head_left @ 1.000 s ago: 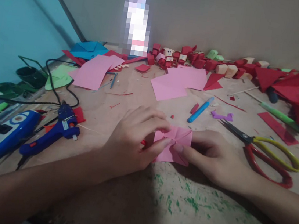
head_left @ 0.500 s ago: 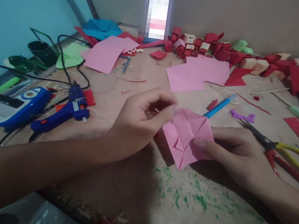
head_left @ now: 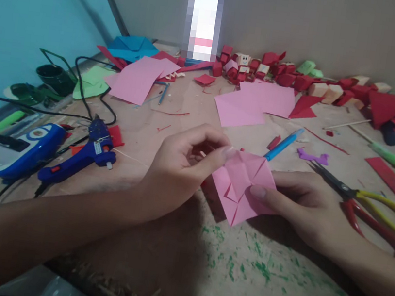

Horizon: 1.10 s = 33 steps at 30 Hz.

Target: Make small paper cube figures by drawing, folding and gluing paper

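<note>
A folded pink paper (head_left: 240, 173) with creases and a small raised flap is held up between both hands, just above the table. My left hand (head_left: 191, 162) pinches its upper left corner between thumb and fingers. From the right, my right hand (head_left: 296, 201) grips the paper's right side, thumb on top and fingers hidden behind it. Beyond the paper lies a blue pen (head_left: 284, 144). To the right of my right hand rest scissors (head_left: 376, 205) with one yellow and one red handle. A purple paper piece (head_left: 313, 156) is beside their tips.
A blue glue gun (head_left: 86, 154) and a blue-and-white power strip (head_left: 28, 149) with cables lie at left. Pink sheets (head_left: 239, 109), a blue folded paper (head_left: 132, 48) and several small red paper figures (head_left: 256, 68) line the back. A bright blurred screen (head_left: 203, 19) stands there too.
The view has tilted slightly, so everything sits a little lower and further left. My left thumb and fingers have come closer together on the paper's corner. Both hands keep hold.
</note>
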Each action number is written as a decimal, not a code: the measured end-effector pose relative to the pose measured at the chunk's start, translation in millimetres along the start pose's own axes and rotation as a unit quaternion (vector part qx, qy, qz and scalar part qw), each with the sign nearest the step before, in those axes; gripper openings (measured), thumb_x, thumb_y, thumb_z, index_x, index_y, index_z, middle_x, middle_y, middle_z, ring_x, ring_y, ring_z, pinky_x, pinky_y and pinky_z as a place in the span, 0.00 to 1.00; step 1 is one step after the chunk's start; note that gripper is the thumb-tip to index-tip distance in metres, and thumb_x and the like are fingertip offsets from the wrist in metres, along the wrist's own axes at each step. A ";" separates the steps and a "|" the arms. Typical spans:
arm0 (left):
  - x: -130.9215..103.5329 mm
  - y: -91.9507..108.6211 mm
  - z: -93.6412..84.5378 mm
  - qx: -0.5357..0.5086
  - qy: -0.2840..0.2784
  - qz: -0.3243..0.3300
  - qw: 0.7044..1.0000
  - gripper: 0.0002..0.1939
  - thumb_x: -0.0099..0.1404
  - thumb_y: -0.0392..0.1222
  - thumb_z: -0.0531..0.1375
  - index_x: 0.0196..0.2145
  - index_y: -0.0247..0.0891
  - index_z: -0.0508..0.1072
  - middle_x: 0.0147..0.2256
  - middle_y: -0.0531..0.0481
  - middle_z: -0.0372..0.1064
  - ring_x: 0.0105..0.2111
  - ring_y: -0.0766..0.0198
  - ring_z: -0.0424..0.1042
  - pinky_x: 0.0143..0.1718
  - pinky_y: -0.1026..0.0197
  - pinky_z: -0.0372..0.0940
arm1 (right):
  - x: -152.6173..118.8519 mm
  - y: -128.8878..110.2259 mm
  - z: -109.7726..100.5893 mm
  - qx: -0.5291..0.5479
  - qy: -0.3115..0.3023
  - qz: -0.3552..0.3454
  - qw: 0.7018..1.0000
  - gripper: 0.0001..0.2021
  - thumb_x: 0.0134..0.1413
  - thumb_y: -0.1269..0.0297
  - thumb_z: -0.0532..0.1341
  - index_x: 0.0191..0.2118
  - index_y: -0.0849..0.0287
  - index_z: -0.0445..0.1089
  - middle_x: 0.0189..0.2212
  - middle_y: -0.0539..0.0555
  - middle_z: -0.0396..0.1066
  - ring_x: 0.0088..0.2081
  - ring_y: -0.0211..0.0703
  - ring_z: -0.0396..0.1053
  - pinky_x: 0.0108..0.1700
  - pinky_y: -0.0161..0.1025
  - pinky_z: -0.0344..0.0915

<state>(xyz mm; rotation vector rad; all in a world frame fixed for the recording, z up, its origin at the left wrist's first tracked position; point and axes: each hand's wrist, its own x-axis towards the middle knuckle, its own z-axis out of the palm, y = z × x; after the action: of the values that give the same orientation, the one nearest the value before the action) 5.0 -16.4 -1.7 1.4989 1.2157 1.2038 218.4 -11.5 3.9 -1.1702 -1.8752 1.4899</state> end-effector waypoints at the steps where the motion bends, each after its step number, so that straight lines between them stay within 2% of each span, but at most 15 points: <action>1: -0.1 0.4 -0.5 0.017 -0.004 0.016 1.000 0.04 0.67 0.40 0.64 0.34 0.39 0.76 0.32 0.53 0.74 0.32 0.67 0.73 0.32 0.67 0.67 | 0.3 0.2 0.2 0.002 0.003 0.000 1.000 0.18 0.63 0.54 0.62 0.26 0.60 0.75 0.23 0.49 0.61 0.25 0.37 0.56 0.26 0.35 0.54; 3: -0.3 1.2 -2.2 0.055 -0.032 0.069 0.996 0.03 0.66 0.39 0.65 0.34 0.39 0.77 0.35 0.52 0.75 0.36 0.65 0.74 0.36 0.66 0.69 | 1.0 0.6 0.7 0.008 0.011 -0.003 1.000 0.19 0.63 0.54 0.62 0.25 0.60 0.74 0.22 0.49 0.60 0.26 0.37 0.56 0.26 0.34 0.54; 6: -0.5 0.5 -4.6 0.097 -0.100 0.162 0.977 0.04 0.68 0.36 0.63 0.35 0.37 0.79 0.44 0.46 0.75 0.46 0.61 0.74 0.48 0.62 0.68 | 1.9 1.1 1.2 0.028 0.016 -0.016 0.999 0.17 0.62 0.55 0.63 0.27 0.60 0.74 0.23 0.48 0.62 0.27 0.36 0.56 0.28 0.33 0.54; 8: -1.1 -1.7 -4.4 0.111 -0.112 0.194 0.968 0.07 0.69 0.31 0.60 0.38 0.36 0.80 0.46 0.45 0.75 0.48 0.62 0.74 0.52 0.62 0.67 | 2.1 0.5 1.4 0.038 0.014 -0.023 0.999 0.15 0.63 0.56 0.63 0.29 0.60 0.75 0.24 0.48 0.64 0.27 0.36 0.57 0.28 0.33 0.55; 9: -1.5 -2.9 -3.5 0.116 -0.103 0.195 0.969 0.08 0.68 0.29 0.60 0.39 0.35 0.79 0.44 0.45 0.76 0.47 0.63 0.74 0.50 0.63 0.67 | 2.2 -0.4 1.6 0.037 0.014 -0.025 0.999 0.15 0.63 0.56 0.63 0.29 0.60 0.75 0.24 0.48 0.64 0.27 0.35 0.57 0.28 0.32 0.55; 12: -3.9 -5.3 0.7 0.108 -0.059 0.141 0.982 0.12 0.64 0.26 0.62 0.43 0.38 0.78 0.40 0.50 0.76 0.38 0.67 0.74 0.40 0.67 0.69 | 2.3 -3.9 2.2 0.027 0.019 -0.026 0.999 0.14 0.62 0.57 0.64 0.29 0.61 0.76 0.24 0.48 0.66 0.27 0.36 0.59 0.29 0.32 0.57; 15: -6.5 -4.9 4.7 0.058 -0.042 0.060 0.996 0.18 0.63 0.27 0.62 0.47 0.43 0.76 0.39 0.54 0.74 0.34 0.69 0.73 0.33 0.70 0.68 | 2.6 -5.6 2.8 0.062 0.037 -0.018 0.997 0.09 0.58 0.59 0.68 0.33 0.60 0.80 0.28 0.50 0.75 0.30 0.38 0.66 0.32 0.32 0.62; 18: -7.5 -3.7 6.0 0.024 -0.065 0.002 0.998 0.10 0.63 0.30 0.63 0.41 0.41 0.76 0.34 0.55 0.73 0.31 0.70 0.72 0.31 0.70 0.66 | 2.5 -1.7 2.9 0.104 0.075 -0.017 0.992 0.05 0.54 0.62 0.71 0.36 0.56 0.82 0.32 0.50 0.80 0.33 0.38 0.71 0.35 0.31 0.65; 21: -6.9 -4.4 5.3 0.014 -0.095 -0.047 0.994 0.01 0.64 0.36 0.64 0.34 0.39 0.76 0.30 0.55 0.72 0.30 0.70 0.70 0.30 0.70 0.65 | 1.9 4.9 3.2 0.141 0.125 -0.019 0.982 0.03 0.54 0.63 0.71 0.35 0.54 0.82 0.30 0.48 0.80 0.31 0.36 0.71 0.32 0.29 0.66; 23: -6.4 -5.9 4.6 -0.004 -0.112 -0.074 0.991 0.01 0.64 0.38 0.64 0.34 0.39 0.77 0.31 0.54 0.73 0.30 0.70 0.70 0.30 0.69 0.64 | 1.5 7.2 3.5 0.161 0.137 -0.014 0.977 0.02 0.55 0.63 0.71 0.35 0.54 0.82 0.28 0.47 0.78 0.28 0.34 0.69 0.29 0.28 0.64; 25: -6.0 -7.3 4.4 -0.023 -0.110 -0.095 0.989 0.02 0.64 0.39 0.65 0.35 0.39 0.77 0.31 0.55 0.73 0.30 0.70 0.70 0.30 0.69 0.64 | 1.6 6.4 3.7 0.171 0.136 -0.018 0.976 0.02 0.56 0.64 0.70 0.35 0.53 0.83 0.28 0.47 0.78 0.28 0.33 0.70 0.29 0.27 0.64; 28: -5.1 -7.5 5.1 -0.047 -0.077 -0.107 0.990 0.02 0.62 0.37 0.66 0.34 0.39 0.77 0.29 0.55 0.73 0.29 0.71 0.70 0.30 0.71 0.64 | 2.7 1.4 3.1 0.162 0.124 -0.033 0.978 0.05 0.53 0.67 0.72 0.36 0.51 0.83 0.30 0.47 0.80 0.31 0.34 0.72 0.32 0.27 0.67; 33: -2.9 -3.8 6.9 -0.061 -0.047 -0.102 0.992 0.07 0.58 0.34 0.68 0.35 0.37 0.76 0.29 0.56 0.73 0.30 0.71 0.72 0.32 0.71 0.66 | 3.6 -0.8 1.6 0.122 0.104 -0.004 0.987 0.05 0.51 0.69 0.72 0.36 0.55 0.83 0.29 0.49 0.80 0.30 0.36 0.71 0.31 0.29 0.66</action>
<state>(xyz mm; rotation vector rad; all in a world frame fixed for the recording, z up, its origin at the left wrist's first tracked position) 10.9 -18.8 -7.2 1.2930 1.1786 1.0409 215.0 -9.4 3.7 -1.1506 -1.5116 1.4811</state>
